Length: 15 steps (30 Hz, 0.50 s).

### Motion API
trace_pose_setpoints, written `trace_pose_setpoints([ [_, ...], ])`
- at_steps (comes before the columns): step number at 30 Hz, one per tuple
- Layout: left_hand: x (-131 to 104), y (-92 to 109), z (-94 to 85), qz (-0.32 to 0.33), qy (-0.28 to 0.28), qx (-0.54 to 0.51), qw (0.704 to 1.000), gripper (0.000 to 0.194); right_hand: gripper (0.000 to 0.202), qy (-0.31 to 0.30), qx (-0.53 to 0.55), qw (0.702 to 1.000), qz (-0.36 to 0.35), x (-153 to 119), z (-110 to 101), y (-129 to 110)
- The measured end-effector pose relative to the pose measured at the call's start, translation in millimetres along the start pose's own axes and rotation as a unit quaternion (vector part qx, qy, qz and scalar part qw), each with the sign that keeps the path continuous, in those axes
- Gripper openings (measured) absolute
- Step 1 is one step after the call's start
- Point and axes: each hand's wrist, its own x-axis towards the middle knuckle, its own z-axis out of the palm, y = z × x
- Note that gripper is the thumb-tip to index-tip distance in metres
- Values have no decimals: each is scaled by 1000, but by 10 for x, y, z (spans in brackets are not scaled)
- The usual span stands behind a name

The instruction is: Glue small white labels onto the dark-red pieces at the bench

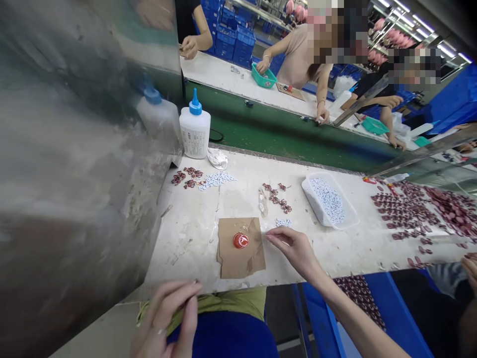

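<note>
My left hand [166, 318] is at the table's front edge, thumb and fingers pinched together. A tiny dark bit shows at its fingertips, too small to name. Beside the right edge of a cardboard piece [229, 258] is my right hand [298, 251], thumb and forefinger closed in a pinch; whatever is between them is too small to make out. On the cardboard lies a glossy red-orange round piece [240, 240]. A little pile of small white-and-blue pieces [283, 223] sits just beyond my right hand, with several brown-red parts [278, 198] farther back.
A translucent tub [350, 219] of white-and-blue pieces stands right of centre. Rows of dark red parts [400, 209] cover the table's right side. A blue-capped white bottle [195, 130] stands at the back left beside a metal wall [85, 149]. Several co-workers sit across a green divider [261, 122].
</note>
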Motion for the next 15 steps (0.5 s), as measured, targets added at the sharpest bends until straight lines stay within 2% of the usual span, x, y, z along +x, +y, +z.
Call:
trace_pose_setpoints([
  [2, 78, -60, 85, 9, -36, -21, 999, 20, 22, -21, 31, 999, 2, 9, 39, -113],
  [4, 133, -107, 136, -12, -49, -32, 998, 22, 21, -37, 52, 998, -1, 12, 94, -208],
  [7, 178, -131, 141, -24, -51, -29, 998, 27, 15, -50, 61, 997, -16, 18, 187, -298],
  [11, 220, -113, 105, 6, -44, -20, 999, 32, 8, -36, 32, 997, -60, 35, 275, -346],
  [15, 248, -94, 92, 23, -47, -16, 998, 37, 10, -22, 3, 995, -97, 35, 293, -348],
])
